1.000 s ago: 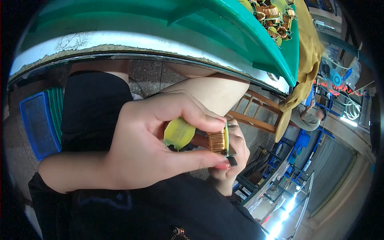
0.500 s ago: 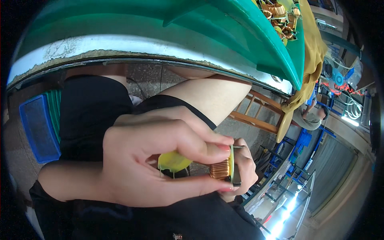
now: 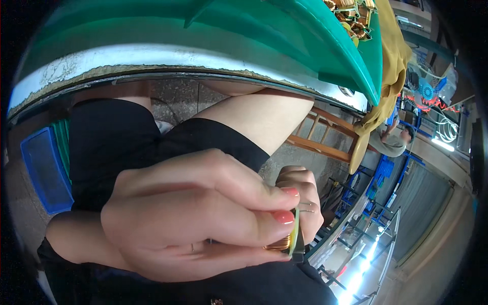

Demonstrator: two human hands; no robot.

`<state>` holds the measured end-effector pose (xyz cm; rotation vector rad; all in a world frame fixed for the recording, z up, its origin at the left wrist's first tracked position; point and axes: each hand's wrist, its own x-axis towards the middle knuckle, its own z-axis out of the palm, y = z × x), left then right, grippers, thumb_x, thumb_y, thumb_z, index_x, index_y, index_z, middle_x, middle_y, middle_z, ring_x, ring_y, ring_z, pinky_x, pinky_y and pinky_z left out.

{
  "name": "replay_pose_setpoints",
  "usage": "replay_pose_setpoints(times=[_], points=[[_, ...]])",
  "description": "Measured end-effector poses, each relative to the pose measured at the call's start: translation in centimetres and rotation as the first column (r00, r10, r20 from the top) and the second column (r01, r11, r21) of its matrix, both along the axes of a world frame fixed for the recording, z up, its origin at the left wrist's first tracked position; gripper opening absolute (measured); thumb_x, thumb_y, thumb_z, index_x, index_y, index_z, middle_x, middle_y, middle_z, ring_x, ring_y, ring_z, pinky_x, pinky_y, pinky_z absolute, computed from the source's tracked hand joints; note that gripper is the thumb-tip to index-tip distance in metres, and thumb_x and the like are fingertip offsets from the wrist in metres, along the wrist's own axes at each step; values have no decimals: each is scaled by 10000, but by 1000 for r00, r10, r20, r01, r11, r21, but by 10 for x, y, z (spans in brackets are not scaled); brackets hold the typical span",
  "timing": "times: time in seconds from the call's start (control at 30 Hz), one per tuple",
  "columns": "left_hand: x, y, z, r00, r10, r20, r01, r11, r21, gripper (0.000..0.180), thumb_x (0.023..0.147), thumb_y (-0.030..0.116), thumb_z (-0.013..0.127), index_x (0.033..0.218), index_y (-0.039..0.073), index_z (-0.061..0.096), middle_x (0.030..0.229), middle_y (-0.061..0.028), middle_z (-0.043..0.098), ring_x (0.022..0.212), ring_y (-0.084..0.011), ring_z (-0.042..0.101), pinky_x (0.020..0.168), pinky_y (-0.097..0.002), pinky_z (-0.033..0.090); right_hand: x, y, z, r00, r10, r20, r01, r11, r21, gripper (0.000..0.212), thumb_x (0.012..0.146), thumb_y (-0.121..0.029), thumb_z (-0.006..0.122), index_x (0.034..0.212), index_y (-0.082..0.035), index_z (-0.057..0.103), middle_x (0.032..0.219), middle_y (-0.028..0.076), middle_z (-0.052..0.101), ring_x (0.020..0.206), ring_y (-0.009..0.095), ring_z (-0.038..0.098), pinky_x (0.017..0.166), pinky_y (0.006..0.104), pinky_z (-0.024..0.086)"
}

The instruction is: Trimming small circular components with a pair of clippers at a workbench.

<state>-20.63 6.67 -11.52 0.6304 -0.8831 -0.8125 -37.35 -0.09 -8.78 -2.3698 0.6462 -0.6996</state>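
Note:
My left hand (image 3: 198,213) is closed, pinching a copper-wound coil (image 3: 278,244) between fingers and thumb. The coil sits against a thin yellow-green base plate (image 3: 295,231), seen nearly edge-on, and thin metal leads (image 3: 306,207) stick out from the plate's far side. Just beyond it, my right hand (image 3: 304,195) is curled with its knuckles up, close against the leads. A dark, flat piece (image 3: 299,248) shows beside the plate below the right fingers; its kind cannot be made out. Whatever the right fingers hold is hidden.
A green tray (image 3: 325,46) lies on the worn white table edge (image 3: 152,58) ahead, with several copper coils (image 3: 356,23) at its far right. Yellow cloth (image 3: 391,66) hangs beside it. A wooden chair (image 3: 325,134), a blue crate (image 3: 48,170) and a seated person (image 3: 391,142) are around.
My left fingers have shifted down over the coil and cover more of it. A yellow piece seen in the left palm is now hidden. My right hand sits slightly higher relative to the coil.

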Motion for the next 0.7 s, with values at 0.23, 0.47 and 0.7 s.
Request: replay_pose_setpoints(times=[0.23, 0.47, 0.7], points=[[-4, 6, 3, 1000, 12, -8, -12, 999, 33, 338, 602, -8, 818, 851, 27, 593, 948, -142, 603, 786, -237, 643, 631, -292, 566, -8, 10, 10, 998, -14, -66, 20, 996, 92, 561, 895, -551, 405, 754, -26, 544, 715, 104, 533, 654, 250, 497, 629, 376, 444], [-4, 1, 5, 1000, -9, -18, 9, 1000, -4, 329, 604, -13, 816, 847, 31, 598, 959, -134, 605, 785, -231, 645, 638, -286, 569, -8, -5, 1, 995, 62, 83, -75, 986, 151, 524, 896, -522, 433, 760, -26, 535, 720, 94, 537, 666, 246, 507, 633, 374, 449], [-3, 6, 10, 999, -51, -9, 51, 998, 47, 314, 610, -16, 811, 845, 33, 609, 969, -127, 612, 795, -219, 647, 642, -272, 567, -15, -20, -12, 996, 57, 64, -60, 997, 44, 485, 901, -498, 439, 792, -34, 531, 730, 97, 543, 668, 250, 510, 645, 384, 454]])
